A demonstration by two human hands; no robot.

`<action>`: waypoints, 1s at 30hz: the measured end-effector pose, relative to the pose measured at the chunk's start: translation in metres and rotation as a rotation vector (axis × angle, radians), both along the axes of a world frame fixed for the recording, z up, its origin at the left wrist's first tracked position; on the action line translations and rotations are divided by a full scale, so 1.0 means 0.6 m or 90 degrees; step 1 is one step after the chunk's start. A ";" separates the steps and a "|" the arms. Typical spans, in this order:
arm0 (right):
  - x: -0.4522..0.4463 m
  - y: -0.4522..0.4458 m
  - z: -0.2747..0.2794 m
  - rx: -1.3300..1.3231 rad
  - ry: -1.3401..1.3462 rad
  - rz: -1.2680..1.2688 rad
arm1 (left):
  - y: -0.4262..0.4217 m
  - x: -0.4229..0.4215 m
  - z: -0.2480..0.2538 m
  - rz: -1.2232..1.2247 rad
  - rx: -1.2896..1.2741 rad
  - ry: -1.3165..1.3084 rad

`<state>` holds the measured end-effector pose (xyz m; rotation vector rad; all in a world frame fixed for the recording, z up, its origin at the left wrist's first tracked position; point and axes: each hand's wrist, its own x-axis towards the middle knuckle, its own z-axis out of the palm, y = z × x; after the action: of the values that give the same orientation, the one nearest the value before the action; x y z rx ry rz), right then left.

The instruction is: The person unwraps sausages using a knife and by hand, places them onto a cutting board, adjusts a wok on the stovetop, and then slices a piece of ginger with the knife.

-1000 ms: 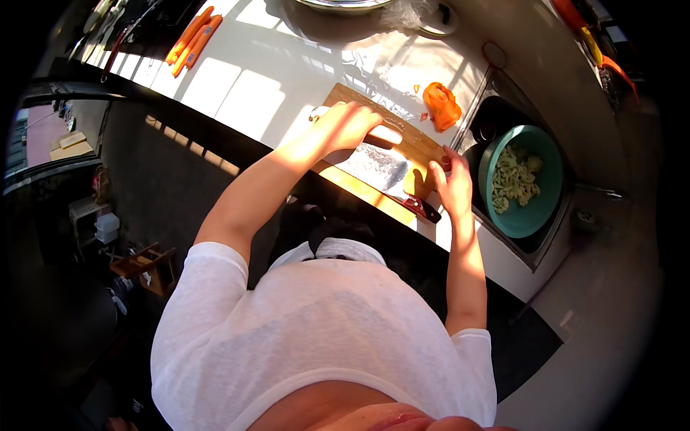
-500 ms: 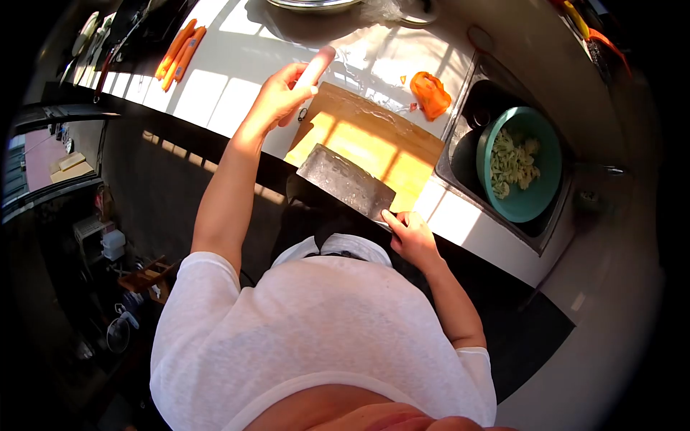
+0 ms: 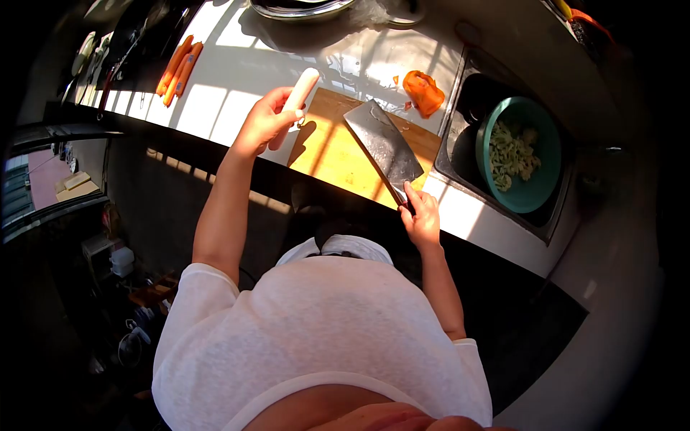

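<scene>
My left hand (image 3: 267, 123) is closed around a pale pink sausage (image 3: 302, 87), held upright over the left end of the wooden cutting board (image 3: 327, 161). A small ring-shaped bit hangs at the sausage's lower end. In my right hand (image 3: 422, 221) is the handle of a wide-bladed cleaver (image 3: 384, 147). Its dark wet blade slants across the board's right half, pointing up and left; whether it touches the wood I cannot tell. Beyond the board lies a crumpled orange wrapper (image 3: 424, 93) with small scraps beside it.
Several orange-wrapped sausages (image 3: 180, 70) lie on the white counter (image 3: 226, 100) at the left. A teal basin (image 3: 553, 154) of cut cauliflower (image 3: 512, 158) sits in the sink (image 3: 449, 151) at the right. A metal pan (image 3: 302, 11) stands at the back.
The cleaver has swung from near the board's front edge up over its right half, blade tip rising. My left hand and the sausage have moved slightly down and left.
</scene>
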<state>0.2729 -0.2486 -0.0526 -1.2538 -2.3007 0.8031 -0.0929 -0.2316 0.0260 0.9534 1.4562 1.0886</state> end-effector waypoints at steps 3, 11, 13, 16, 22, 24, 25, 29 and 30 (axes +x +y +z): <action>0.024 -0.015 0.001 -0.025 0.102 -0.111 | -0.003 -0.004 0.004 -0.006 0.000 -0.005; -0.011 -0.073 0.021 -0.056 -0.033 0.176 | -0.004 0.010 0.013 -0.004 -0.004 -0.012; -0.001 -0.066 0.008 -0.052 -0.030 0.139 | -0.007 0.004 0.011 -0.040 0.001 0.008; 0.034 -0.037 -0.009 -0.021 0.034 0.001 | -0.011 0.010 0.011 -0.034 0.001 0.017; 0.055 -0.031 0.018 0.046 -0.002 -0.061 | 0.007 0.072 -0.015 -0.163 0.109 0.386; 0.047 -0.033 0.008 0.052 -0.029 0.005 | 0.008 0.101 -0.014 -0.257 0.136 0.446; 0.034 -0.031 0.009 0.050 -0.043 -0.002 | 0.011 0.115 -0.014 -0.294 0.135 0.436; 0.011 -0.009 -0.013 0.090 -0.070 -0.025 | 0.017 0.137 -0.084 -0.407 0.312 0.602; 0.009 -0.002 -0.015 0.089 -0.073 -0.010 | 0.017 0.137 -0.089 -0.436 0.331 0.635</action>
<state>0.2785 -0.2496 -0.0615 -1.2832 -2.3878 0.5686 -0.0106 -0.2217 -0.0273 2.3862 1.3692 0.4429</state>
